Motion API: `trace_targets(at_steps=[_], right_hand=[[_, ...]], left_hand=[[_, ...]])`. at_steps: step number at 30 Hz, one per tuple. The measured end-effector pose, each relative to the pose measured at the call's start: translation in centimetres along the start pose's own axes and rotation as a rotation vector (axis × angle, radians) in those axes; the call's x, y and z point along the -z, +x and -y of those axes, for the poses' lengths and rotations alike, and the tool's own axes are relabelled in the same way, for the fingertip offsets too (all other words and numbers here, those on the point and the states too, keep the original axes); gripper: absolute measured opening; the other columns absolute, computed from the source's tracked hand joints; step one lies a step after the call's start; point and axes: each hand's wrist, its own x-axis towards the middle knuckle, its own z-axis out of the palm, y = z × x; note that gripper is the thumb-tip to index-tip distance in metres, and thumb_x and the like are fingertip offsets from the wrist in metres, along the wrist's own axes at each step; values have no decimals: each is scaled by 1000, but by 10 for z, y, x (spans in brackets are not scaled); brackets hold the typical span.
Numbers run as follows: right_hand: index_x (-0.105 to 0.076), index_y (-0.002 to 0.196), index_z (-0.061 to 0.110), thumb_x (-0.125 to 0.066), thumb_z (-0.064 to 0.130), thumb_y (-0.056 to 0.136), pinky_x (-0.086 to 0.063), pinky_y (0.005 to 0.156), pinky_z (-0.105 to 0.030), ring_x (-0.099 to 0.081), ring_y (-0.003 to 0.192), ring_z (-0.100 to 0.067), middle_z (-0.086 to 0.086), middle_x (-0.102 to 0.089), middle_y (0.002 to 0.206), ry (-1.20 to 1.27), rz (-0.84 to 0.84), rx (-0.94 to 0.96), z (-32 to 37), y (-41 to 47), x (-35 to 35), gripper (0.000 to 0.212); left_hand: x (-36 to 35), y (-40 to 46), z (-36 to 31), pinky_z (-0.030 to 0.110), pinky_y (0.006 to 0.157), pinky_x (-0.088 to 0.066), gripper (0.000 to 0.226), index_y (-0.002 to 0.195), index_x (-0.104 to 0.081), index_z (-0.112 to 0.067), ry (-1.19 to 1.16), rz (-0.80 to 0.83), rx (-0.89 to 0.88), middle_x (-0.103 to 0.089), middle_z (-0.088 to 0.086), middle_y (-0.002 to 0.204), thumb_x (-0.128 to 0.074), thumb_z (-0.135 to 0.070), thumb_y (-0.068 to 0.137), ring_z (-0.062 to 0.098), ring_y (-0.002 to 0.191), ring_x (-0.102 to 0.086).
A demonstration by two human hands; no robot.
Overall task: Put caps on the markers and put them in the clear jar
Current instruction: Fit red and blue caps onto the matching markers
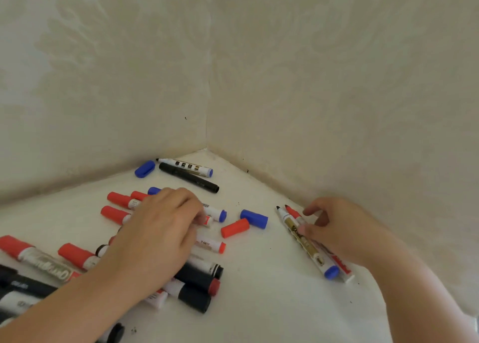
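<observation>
Several markers lie in a pile [199,283] on a white surface [259,303] in a wall corner. My left hand [155,239] is palm down over the pile, its fingertips curled round a white marker with a red end [209,220]. At the right my right hand [337,228] pinches two uncapped markers lying side by side, one with a blue end [308,246] and one red [294,213]. Loose caps lie between my hands: a red cap [235,228] and a blue cap [254,218]. Another blue cap [145,169] lies at the back. No clear jar is in view.
An uncapped marker with a blue end [186,166] and a black marker [189,178] lie near the corner. Capped red markers [77,255] and black ones [23,288] crowd the left front. Walls close off the back and right.
</observation>
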Motion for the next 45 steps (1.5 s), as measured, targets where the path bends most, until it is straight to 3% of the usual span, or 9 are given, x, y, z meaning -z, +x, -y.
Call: trace_targets(at_steps=[4, 7, 15, 18, 23, 27, 31, 38, 45], right_hand=[[-48, 119, 29, -64, 42, 79, -37, 59, -15, -52, 80, -9, 9, -56, 92, 57, 89, 9, 6, 0, -3, 45], [-48, 116, 28, -67, 39, 77, -38, 58, -16, -53, 77, -9, 10, -56, 87, 91, 92, 11, 8, 1, -5, 45], [-62, 110, 33, -57, 36, 86, -35, 48, -19, -53, 64, -7, 6, -60, 89, 121, -22, 66, 8, 4, -8, 24], [-63, 106, 40, -53, 38, 88, -37, 45, -14, -54, 60, -5, 8, -64, 80, 195, -103, 133, 13, 0, -5, 21], [-58, 102, 46, -56, 38, 85, -36, 45, -9, -48, 49, -1, 3, -64, 75, 306, 23, 340, 28, -9, -13, 19], [-52, 90, 33, -59, 26, 85, -41, 52, -20, -49, 59, -5, 9, -65, 81, 240, 55, 382, 28, -9, -18, 11], [-63, 85, 35, -62, 24, 84, -30, 35, -11, -42, 43, -5, -2, -62, 73, 283, 40, 410, 30, -12, -13, 11], [-69, 92, 34, -61, 19, 85, -34, 36, -6, -51, 44, 11, 36, -54, 54, 330, 33, 399, 36, -19, -8, 19], [-69, 96, 36, -69, 17, 79, -38, 48, -3, -55, 62, 13, 41, -57, 74, 279, -10, 471, 39, -23, -12, 25]], left_hand=[[-12, 0, -17, 4, 99, -12, 65, 128, -38, -44, -138, 229, -110, -23, -30, 139, -9, -68, 76, -12, 125, -20], [-16, 0, -22, 11, 105, -5, 75, 137, -30, -42, -70, 308, -99, -2, -30, 147, -3, -73, 74, -5, 135, -8], [-11, 6, -3, 7, 81, -36, 9, 91, -62, -38, -187, 131, 95, -58, -22, 107, -58, -32, 86, -7, 95, -50], [-8, 5, 0, 5, 67, -40, 22, 87, -54, -40, -269, 88, 195, -56, -23, 87, -61, -20, 84, -10, 80, -50], [-10, 8, 0, -2, 63, -34, 38, 119, -52, -36, -222, 54, 202, -45, -24, 92, -54, -15, 88, -7, 78, -43], [-8, 4, 1, 4, 75, -36, 34, 101, -54, -39, -263, 6, 158, -53, -21, 98, -57, -9, 85, -3, 88, -48], [-4, -1, 3, 0, 78, -35, 31, 86, -51, -40, -444, -73, 139, -56, -20, 94, -64, -13, 82, -7, 95, -49], [0, -1, 5, 23, 77, -49, 22, 92, -56, -44, -591, -110, 135, -56, -23, 97, -60, -25, 82, 3, 90, -55], [-4, -4, 2, 5, 78, -34, 13, 101, -51, -41, -416, -70, -30, -57, -20, 90, -51, -36, 88, 0, 92, -48]])
